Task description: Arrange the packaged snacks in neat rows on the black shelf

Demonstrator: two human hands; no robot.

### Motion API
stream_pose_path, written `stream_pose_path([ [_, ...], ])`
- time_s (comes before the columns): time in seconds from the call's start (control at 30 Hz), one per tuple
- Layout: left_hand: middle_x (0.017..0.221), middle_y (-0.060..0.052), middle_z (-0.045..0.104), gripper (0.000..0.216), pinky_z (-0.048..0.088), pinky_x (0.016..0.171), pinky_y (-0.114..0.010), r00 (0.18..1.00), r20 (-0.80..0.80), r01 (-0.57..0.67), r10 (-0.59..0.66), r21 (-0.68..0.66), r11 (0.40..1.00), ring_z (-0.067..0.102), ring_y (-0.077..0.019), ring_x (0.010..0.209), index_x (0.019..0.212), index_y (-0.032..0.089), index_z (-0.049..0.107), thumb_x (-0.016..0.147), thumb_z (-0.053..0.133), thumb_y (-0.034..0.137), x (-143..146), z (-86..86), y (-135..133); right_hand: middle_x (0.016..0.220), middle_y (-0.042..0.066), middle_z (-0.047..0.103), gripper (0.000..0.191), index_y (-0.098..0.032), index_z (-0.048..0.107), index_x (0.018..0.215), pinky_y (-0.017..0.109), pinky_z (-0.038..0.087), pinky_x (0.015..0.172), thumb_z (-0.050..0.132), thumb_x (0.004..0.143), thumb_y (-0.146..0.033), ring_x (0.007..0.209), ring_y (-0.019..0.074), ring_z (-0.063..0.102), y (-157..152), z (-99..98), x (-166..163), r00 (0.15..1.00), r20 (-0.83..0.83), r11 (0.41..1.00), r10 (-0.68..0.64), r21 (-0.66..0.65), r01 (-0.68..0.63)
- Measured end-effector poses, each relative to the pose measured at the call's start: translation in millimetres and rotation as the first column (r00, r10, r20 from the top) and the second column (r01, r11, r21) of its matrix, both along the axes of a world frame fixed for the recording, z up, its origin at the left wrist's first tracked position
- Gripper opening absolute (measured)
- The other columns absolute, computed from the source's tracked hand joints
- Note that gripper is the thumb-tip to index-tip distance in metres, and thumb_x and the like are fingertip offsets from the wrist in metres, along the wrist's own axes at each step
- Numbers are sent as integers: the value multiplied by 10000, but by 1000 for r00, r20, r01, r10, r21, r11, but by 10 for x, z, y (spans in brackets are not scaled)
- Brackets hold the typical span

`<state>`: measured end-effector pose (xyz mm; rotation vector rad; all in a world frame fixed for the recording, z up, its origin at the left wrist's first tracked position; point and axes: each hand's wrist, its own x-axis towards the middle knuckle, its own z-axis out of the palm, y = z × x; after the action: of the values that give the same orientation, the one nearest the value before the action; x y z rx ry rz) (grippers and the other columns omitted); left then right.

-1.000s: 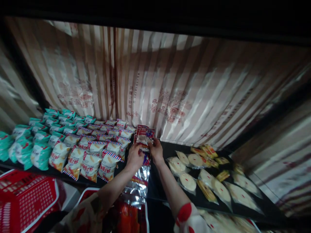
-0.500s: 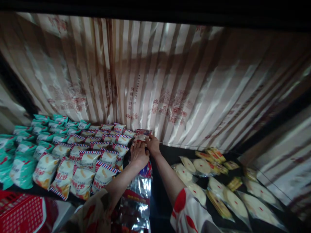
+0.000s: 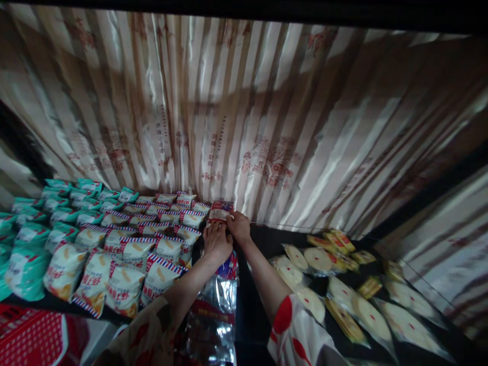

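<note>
Touching a flat, glossy packet (image 3: 220, 213) are left hand (image 3: 219, 246) and right hand (image 3: 240, 227).

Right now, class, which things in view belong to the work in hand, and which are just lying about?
In the work:
left hand and right hand, both at the red packet
red packet
foil packets, in line nearer the person

Lying about:
teal bags
white bags with striped edges
round pale items in clear wrap
yellow packets
red basket
</note>
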<state>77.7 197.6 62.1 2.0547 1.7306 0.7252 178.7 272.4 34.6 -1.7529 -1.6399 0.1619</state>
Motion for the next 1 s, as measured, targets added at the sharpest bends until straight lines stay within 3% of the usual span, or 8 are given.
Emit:
stream_pose_path([
  [0.33, 1274, -108, 556, 383, 278, 1101, -388, 992, 103, 64, -79, 138, 988, 438, -216, 1244, 1161, 129, 572, 801, 445, 163, -55, 0, -126, 1066, 148, 658, 298, -111, 682, 948, 382, 387, 976, 448, 806, -229, 1060, 236, 574, -339, 49, 78, 989, -150, 982, -15, 182, 43],
  [0.43, 1199, -83, 603, 342, 353, 1060, -350, 970, 227, 43, -88, 194, 980, 502, -194, 1170, 1086, 153, 610, 799, 427, 122, -146, 37, -436, 1080, 127, 651, 319, -125, 655, 1000, 390, 396, 972, 436, 823, -275, 1060, 222, 565, -695, 165, 35, 963, -266, 968, 35, 249, 33],
  [0.57, 1085, -48, 655, 331, 423, 986, -307, 906, 407, 16, -118, 245, 969, 564, -158, 1064, 1034, 188, 618, 830, 371, 107, -392, -21, -1137, 1118, 98, 628, 346, -160, 589, 1120, 364, 433, 936, 446, 857, -333, 1037, 196, 575, -1477, 219, -169, 892, -429, 948, 144, 319, 1],
  [0.7, 1047, -57, 663, 311, 448, 943, -302, 874, 459, 59, -158, 222, 973, 573, -160, 1032, 996, 202, 629, 859, 353, 155, -790, -413, -1946, 1057, 75, 656, 347, -209, 558, 1174, 335, 504, 777, 491, 856, -334, 813, 173, 641, -2440, 30, -465, 780, -563, 959, 272, 222, -174],
  [0.8, 1100, -73, 641, 325, 441, 951, -315, 935, 353, 76, -44, -76, 994, 564, -172, 1053, 1041, 209, 624, 852, 363, 165, -1177, -900, -2453, 848, 46, 695, 243, -220, 645, 1029, 315, 504, 702, 510, 842, -295, 712, 176, 638, -3015, -293, -706, 737, -580, 918, 347, 51, -393],
  [0.87, 1186, -89, 606, 353, 399, 998, -339, 984, 166, 112, -57, -339, 934, 533, -197, 1118, 1074, 198, 623, 816, 390, 138, -1447, -1228, -2685, 880, 48, 695, 238, -233, 663, 999, 331, 497, 715, 509, 827, -290, 771, 199, 642, -3244, -595, -878, 696, -636, 835, 333, -145, -531],
  [0.93, 1163, -104, 621, 350, 380, 1006, -373, 993, -49, 57, -104, -576, 815, 528, -237, 1132, 1074, 191, 630, 785, 439, 140, -1681, -1499, -2824, 897, 44, 695, 226, -246, 688, 942, 373, 481, 758, 554, 761, -270, 821, 234, 638, -3368, -942, -1044, 675, -693, 717, 254, -334, -612],
  [1.0, 1109, -120, 644, 344, 386, 987, -397, 990, -90, 29, -111, -633, 773, 542, -271, 1114, 1058, 184, 638, 749, 494, 142, -1836, -1690, -2887, 841, 23, 693, 198, -263, 709, 792, 406, 439, 833, 623, 626, -197, 861, 260, 621, -3438, -1285, -1181, 662, -740, 653, 118, -444, -613],
])
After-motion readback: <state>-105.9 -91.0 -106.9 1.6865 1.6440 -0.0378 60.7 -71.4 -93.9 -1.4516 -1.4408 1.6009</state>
